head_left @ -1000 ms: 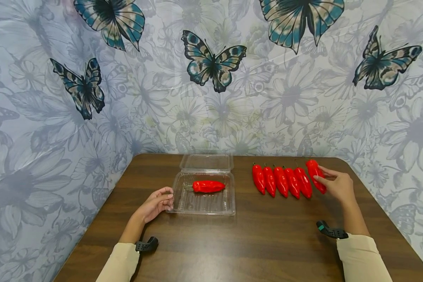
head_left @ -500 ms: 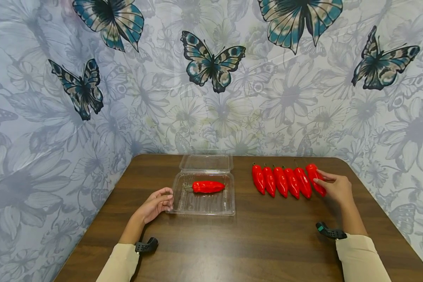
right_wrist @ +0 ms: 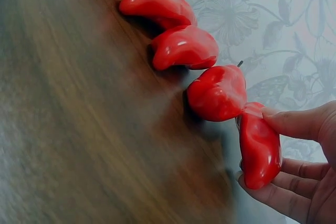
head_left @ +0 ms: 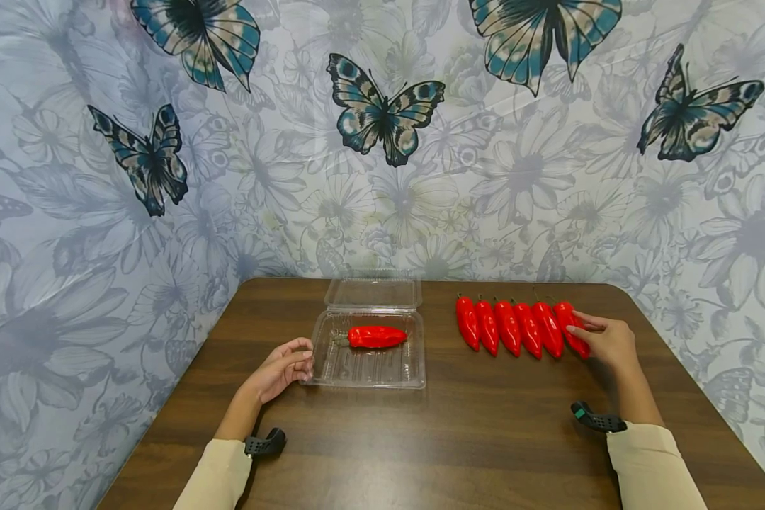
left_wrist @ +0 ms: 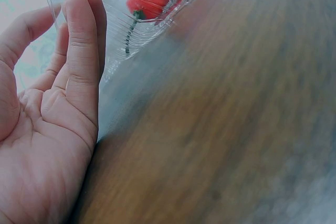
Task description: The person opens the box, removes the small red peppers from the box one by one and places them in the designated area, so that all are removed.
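At the right end of a row of red peppers (head_left: 506, 328), my right hand (head_left: 612, 343) pinches the last pepper (right_wrist: 260, 145) between thumb and fingers. This pepper lies right beside its neighbour (right_wrist: 218, 93), tip toward me, and part of it is hidden by the fingers. My left hand (head_left: 283, 372) holds the left edge of a clear plastic clamshell container (head_left: 370, 375), fingertips at the rim. One red pepper (head_left: 376, 337) with a green stem lies sideways inside the container; its stem end shows in the left wrist view.
The container's lid (head_left: 372, 292) stands open toward the back. Brown wood-grain table (head_left: 421, 446) lies under everything, its back edge close to a wall covering (head_left: 268, 198) printed with flowers and butterflies. Each wrist wears a black strap (head_left: 599, 418).
My right hand has brought its pepper slightly toward me and down, into line with the row and against its neighbour. The left hand and container have stayed in place.
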Available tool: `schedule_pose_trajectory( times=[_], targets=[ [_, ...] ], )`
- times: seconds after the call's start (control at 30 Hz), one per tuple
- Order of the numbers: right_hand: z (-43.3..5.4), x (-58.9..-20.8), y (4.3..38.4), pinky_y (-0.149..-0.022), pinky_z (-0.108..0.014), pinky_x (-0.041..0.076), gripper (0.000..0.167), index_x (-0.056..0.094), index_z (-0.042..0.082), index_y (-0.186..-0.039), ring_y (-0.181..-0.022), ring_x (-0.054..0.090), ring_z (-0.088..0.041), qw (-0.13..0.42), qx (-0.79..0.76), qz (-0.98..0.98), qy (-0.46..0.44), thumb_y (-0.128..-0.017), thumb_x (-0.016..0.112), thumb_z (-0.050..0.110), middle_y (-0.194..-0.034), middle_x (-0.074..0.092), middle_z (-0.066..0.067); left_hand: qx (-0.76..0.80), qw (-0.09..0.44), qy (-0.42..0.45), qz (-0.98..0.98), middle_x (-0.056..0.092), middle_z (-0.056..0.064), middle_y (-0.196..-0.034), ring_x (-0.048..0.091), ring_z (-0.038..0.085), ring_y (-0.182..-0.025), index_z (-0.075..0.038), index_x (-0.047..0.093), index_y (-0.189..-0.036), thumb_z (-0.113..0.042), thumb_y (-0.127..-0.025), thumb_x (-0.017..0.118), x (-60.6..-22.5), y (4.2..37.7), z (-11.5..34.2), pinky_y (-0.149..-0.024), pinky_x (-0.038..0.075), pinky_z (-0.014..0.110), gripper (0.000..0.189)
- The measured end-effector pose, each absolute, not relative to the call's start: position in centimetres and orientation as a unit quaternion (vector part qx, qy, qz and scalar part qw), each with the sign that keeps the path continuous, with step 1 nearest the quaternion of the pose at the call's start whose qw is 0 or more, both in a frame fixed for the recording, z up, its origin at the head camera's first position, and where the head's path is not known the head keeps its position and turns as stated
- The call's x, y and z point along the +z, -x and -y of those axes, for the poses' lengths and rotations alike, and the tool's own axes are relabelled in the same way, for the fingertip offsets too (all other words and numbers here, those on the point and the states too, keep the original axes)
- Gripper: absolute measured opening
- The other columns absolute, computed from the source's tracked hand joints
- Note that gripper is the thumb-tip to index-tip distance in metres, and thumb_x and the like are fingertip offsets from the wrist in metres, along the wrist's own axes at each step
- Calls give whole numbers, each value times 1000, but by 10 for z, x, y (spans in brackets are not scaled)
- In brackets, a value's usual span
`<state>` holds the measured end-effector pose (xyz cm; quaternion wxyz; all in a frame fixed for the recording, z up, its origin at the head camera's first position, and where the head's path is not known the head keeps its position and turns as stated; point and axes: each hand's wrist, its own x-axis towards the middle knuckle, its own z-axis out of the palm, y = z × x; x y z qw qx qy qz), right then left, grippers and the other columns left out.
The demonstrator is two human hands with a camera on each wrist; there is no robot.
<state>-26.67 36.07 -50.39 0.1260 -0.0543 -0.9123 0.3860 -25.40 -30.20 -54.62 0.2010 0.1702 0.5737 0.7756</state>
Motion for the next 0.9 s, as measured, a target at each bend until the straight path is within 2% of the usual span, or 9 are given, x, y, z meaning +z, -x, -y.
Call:
schedule_pose_trajectory(
  times=[0.27, 0.43, 0.5, 0.6, 0.73, 0.9],
  targets=[
    [-362, -505, 268, -51, -26, 51, 50, 65, 3, -131, -62, 60, -12, 126, 365, 921, 61, -94, 74, 35, -110, 70, -28, 779, 203, -168, -569, 67, 2, -87, 68, 15, -75, -2, 51, -114, 0, -108, 37, -545, 254, 301, -70, 58, 26, 15],
    [-362, -505, 266, -50, -26, 53, 49, 64, 1, -131, -62, 61, -14, 122, 368, 920, 62, -94, 74, 32, -111, 69, -29, 780, 203, -165, -568, 67, 2, -86, 68, 15, -75, -2, 52, -114, 1, -108, 37, -545, 254, 302, -70, 58, 26, 17],
    [-361, -505, 266, -51, -26, 52, 49, 64, 1, -131, -66, 62, -18, 122, 367, 920, 64, -94, 74, 32, -111, 69, -29, 781, 204, -164, -567, 67, 2, -86, 68, 15, -75, -3, 52, -114, 1, -108, 36, -546, 254, 302, -69, 58, 26, 17],
    [-361, -506, 266, -64, -34, 53, 50, 64, 2, -132, -86, 65, -38, 120, 359, 923, 65, -95, 73, 34, -113, 67, -30, 782, 205, -165, -566, 67, 2, -86, 68, 15, -75, -2, 52, -114, 1, -108, 36, -545, 254, 302, -70, 59, 26, 18],
    [-362, -506, 266, -75, -45, 49, 52, 63, 1, -132, -112, 53, -56, 114, 352, 927, 66, -95, 73, 36, -115, 65, -31, 782, 205, -162, -566, 67, 2, -86, 68, 15, -75, -1, 51, -115, 1, -108, 36, -545, 255, 302, -69, 59, 27, 17],
    [-362, -507, 265, -79, -50, 48, 51, 63, 1, -133, -113, 53, -56, 113, 355, 926, 67, -96, 71, 35, -117, 65, -32, 778, 203, -161, -573, 67, 2, -86, 68, 15, -75, -2, 52, -115, 1, -108, 37, -547, 255, 302, -69, 58, 26, 17]
  ],
)
